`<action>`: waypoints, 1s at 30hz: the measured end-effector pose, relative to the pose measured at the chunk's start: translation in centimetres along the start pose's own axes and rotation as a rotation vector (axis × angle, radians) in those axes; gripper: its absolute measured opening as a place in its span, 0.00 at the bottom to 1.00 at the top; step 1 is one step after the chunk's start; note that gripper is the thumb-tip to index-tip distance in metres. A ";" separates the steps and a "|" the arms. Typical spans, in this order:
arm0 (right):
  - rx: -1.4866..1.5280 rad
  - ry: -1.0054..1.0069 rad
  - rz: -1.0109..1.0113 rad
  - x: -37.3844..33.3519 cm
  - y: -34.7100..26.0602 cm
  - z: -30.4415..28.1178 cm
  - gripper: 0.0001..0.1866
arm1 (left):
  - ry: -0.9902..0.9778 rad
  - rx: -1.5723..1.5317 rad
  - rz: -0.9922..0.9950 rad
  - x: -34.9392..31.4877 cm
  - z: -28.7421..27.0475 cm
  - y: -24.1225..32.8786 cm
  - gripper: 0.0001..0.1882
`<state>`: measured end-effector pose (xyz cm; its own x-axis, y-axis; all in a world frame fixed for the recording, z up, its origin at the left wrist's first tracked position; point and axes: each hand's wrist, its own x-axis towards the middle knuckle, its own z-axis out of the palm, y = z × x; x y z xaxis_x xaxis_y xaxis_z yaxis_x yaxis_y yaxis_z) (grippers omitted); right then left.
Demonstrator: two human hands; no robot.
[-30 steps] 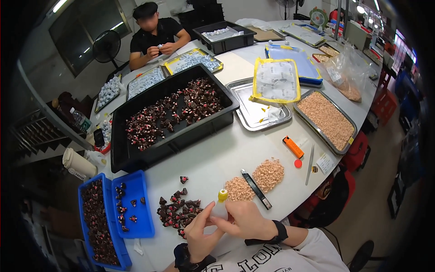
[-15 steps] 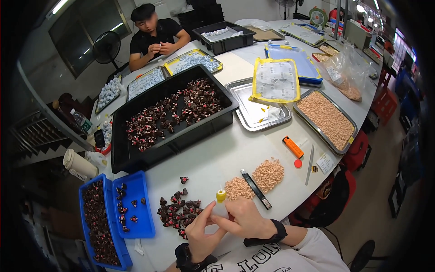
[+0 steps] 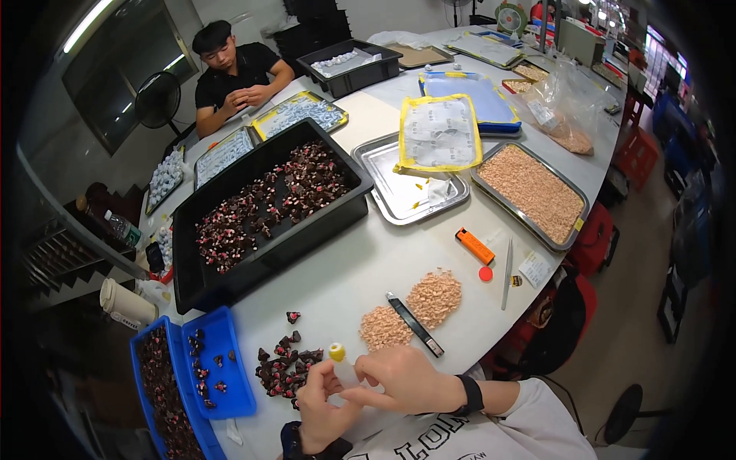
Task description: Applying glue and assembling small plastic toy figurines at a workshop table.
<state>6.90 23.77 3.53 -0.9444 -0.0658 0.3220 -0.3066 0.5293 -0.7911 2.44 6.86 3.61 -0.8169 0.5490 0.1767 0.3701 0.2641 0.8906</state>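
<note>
A small whitish squeeze bottle with a yellow top stands upright between my two hands, close in front of me. My left hand is closed around its left side. From the other side, the fingers of my right hand grip the same bottle; whether they also pinch some small piece I cannot make out. Just left of the hands lies a loose heap of small dark brown pieces with pink and red bits. Beyond my right hand are two piles of pale peach bits, with a black box-cutter knife lying between them.
Blue trays and a large black bin hold more dark pieces at left. An orange knife, tweezers and a metal tray of peach bits lie right. Across the table, a person works with both hands.
The view has swung slightly right. Both hands and the bottle have shifted left, closer to the dark heap. The bottle stays in my grip.
</note>
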 end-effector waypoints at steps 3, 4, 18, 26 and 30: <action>0.001 0.035 -0.050 -1.2 0.0 -1.1 0.14 | -0.071 -0.232 -0.186 1.0 -1.2 -0.1 0.22; 0.002 0.038 -0.047 -1.6 0.0 -1.6 0.14 | -0.071 -0.284 -0.230 1.3 -1.7 -0.3 0.21; -0.088 0.099 0.191 -6.2 3.0 -6.9 0.11 | -0.220 -0.366 -0.242 13.3 -2.0 -3.1 0.21; -0.199 0.492 0.434 -8.6 4.6 -10.8 0.10 | -0.238 -0.016 -0.112 16.4 -0.2 -7.4 0.22; -0.553 0.600 0.420 -9.5 9.2 -14.9 0.13 | -0.262 0.084 -0.083 16.1 0.2 -7.7 0.21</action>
<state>14.85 41.86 0.93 -0.6984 0.5921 0.4020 0.2945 0.7498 -0.5925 -13.50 13.78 -0.52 -0.7079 0.7061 -0.0199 0.3508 0.3759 0.8577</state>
